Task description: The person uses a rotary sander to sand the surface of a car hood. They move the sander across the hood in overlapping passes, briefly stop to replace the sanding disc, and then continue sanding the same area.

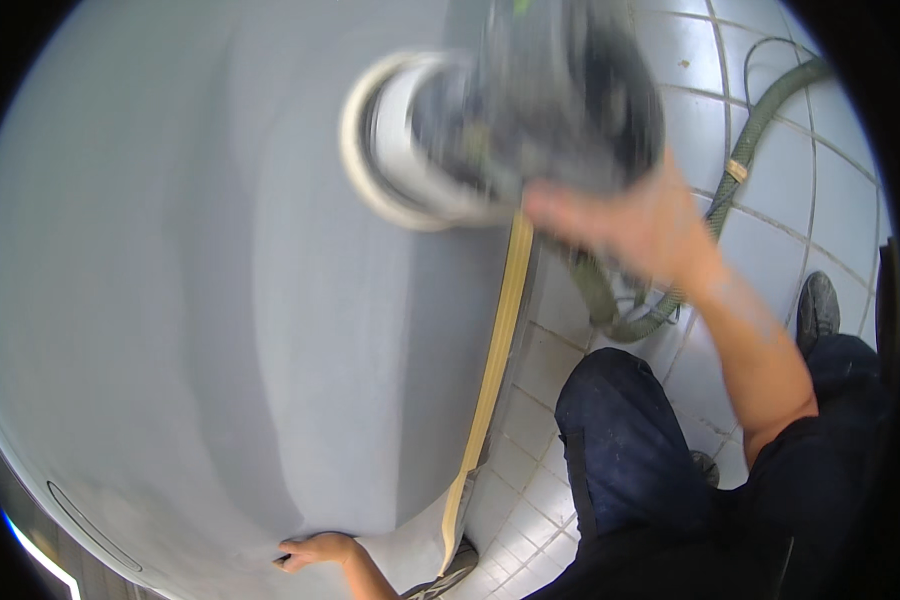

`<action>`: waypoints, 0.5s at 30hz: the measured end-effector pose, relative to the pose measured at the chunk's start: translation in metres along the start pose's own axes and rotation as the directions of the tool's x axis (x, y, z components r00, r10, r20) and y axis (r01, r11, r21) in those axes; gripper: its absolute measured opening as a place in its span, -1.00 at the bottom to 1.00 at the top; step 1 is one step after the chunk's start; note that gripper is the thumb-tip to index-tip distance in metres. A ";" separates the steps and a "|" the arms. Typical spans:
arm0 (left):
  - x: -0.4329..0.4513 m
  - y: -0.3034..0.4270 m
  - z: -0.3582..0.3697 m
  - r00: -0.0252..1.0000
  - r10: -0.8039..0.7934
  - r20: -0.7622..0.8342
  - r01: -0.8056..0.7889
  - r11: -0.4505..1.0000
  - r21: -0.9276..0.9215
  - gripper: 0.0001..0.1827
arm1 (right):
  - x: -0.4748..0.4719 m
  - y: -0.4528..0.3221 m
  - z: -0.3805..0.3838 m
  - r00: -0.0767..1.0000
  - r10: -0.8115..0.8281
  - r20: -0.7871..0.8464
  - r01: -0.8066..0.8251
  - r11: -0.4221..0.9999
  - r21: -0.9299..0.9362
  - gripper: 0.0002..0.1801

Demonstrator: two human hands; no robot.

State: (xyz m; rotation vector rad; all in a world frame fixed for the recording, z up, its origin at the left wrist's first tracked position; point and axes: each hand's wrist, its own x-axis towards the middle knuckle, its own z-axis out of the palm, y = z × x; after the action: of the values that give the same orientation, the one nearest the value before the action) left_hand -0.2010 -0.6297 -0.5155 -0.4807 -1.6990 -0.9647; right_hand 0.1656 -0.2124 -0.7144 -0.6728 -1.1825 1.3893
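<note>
A motion-blurred random orbital sander (540, 112), dark with a white collar, is gripped by my right hand (630, 217). Its pale round pad (356, 150) is on or just above a grey vehicle body panel (330, 322); contact is not plain to see. Low in the view, my left hand (319, 551) rests against the same panel beside a dark curved edge. Whether its fingers hook that edge or hold something small and dark, I cannot tell. Yellow masking tape (495, 360) runs along the panel's lower border, its far end partly behind the sander.
A green ribbed hose (750, 142) with a thin cable loops over the white tiled floor (765, 217) at the right. My bent knee (615, 405) is close to the panel. A tyre (454, 566) shows below the tape, and a narrow oval outline (94, 529) marks the panel's lower left.
</note>
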 end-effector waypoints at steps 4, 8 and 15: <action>-0.008 0.003 -0.006 0.999 -0.039 0.000 0.039 0.999 0.011 -0.11 | 0.022 -0.002 -0.026 0.997 -0.046 0.064 0.038 0.992 0.119 -0.61; -0.006 -0.009 -0.004 0.999 -0.046 0.016 0.046 0.999 -0.023 -0.11 | -0.060 -0.001 0.032 0.955 -0.286 0.075 0.280 0.957 0.082 -0.31; -0.002 -0.037 -0.019 0.994 0.111 -0.017 -0.110 0.993 0.043 -0.07 | -0.182 0.001 0.095 0.854 -0.205 0.478 0.222 0.975 0.022 0.09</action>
State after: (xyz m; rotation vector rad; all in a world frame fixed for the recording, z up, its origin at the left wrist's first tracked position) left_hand -0.2155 -0.6659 -0.5286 -0.5302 -1.6544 -0.8491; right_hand 0.1160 -0.4110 -0.7251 -0.2048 -1.6208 1.3854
